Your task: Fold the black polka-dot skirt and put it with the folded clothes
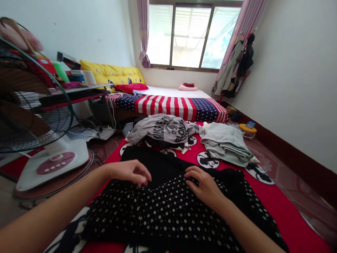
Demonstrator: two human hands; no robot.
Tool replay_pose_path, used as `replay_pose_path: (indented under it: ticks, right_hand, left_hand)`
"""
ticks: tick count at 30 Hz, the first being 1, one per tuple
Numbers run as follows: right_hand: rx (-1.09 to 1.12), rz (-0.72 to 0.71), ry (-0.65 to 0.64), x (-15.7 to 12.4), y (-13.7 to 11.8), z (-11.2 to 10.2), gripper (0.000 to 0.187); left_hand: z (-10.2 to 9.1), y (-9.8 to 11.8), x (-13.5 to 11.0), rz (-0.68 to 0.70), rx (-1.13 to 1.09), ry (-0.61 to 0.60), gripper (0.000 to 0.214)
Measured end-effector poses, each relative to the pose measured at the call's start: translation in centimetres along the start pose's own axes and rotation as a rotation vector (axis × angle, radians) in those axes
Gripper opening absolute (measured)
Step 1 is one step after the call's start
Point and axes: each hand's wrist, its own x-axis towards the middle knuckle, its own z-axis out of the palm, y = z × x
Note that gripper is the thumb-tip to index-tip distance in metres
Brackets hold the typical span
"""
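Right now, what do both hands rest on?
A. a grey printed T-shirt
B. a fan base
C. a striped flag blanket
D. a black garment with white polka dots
D: the left hand and right hand both lie on the black polka-dot garment spread on the red mat.

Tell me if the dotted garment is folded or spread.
Partly folded: the dotted garment lies on the red mat, top edge turned over, both hands pressing it.

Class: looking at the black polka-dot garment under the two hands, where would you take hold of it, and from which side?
Probably pinch the folded far edge of the polka-dot garment from above, beside the right hand and left hand. It lies flat on the red mat, so only edges give the fingers purchase.
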Motion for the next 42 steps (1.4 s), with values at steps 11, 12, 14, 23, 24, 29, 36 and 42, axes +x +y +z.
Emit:
replay_pose_path:
  ticks: [11, 12, 14, 23, 24, 29, 36, 42]
  right_hand:
    - [-0.461, 0.353, 0.044, 5.5, 0.6, 4.9, 0.026]
    - [-0.478, 0.34, 0.048, 5.4, 0.7, 5.2, 0.023]
    - [-0.484, 0.296, 0.068, 5.0, 0.8, 5.6, 0.021]
    - [-0.298, 0.181, 0.234, 3.5, 1.9, 6.3, 0.019]
    - [-0.276, 0.18, 0.247, 3.5, 2.0, 6.4, 0.019]
    - [-0.102, 0.184, 0.301, 3.7, 2.7, 6.0, 0.022]
    - [0.054, 0.139, 0.262, 2.9, 2.1, 2.9, 0.024]
    - [-0.095, 0.197, -0.007, 1.2, 1.5, 2.7, 0.029]
  left_hand:
    - [0.2, -2.5, 10.7, 0.24, 0.595, 0.655, 0.058]
    - [0.7, -2.3, 11.4, 0.254, 0.632, 0.62, 0.063]
    - [1.3, -2.0, 12.4, 0.261, 0.706, 0.568, 0.066]
    - [-1.5, -3.3, 11.3, 0.108, 0.965, 0.582, 0.023]
    - [-2.0, -3.7, 10.8, 0.083, 0.989, 0.588, 0.021]
    - [-4.0, -4.8, 8.5, -0.004, 1.083, 0.64, 0.021]
    - [-4.0, -3.1, 3.4, 0.05, 1.157, 0.668, 0.031]
    - [-0.2, -5.4, -1.2, 0.112, 1.182, 0.498, 0.034]
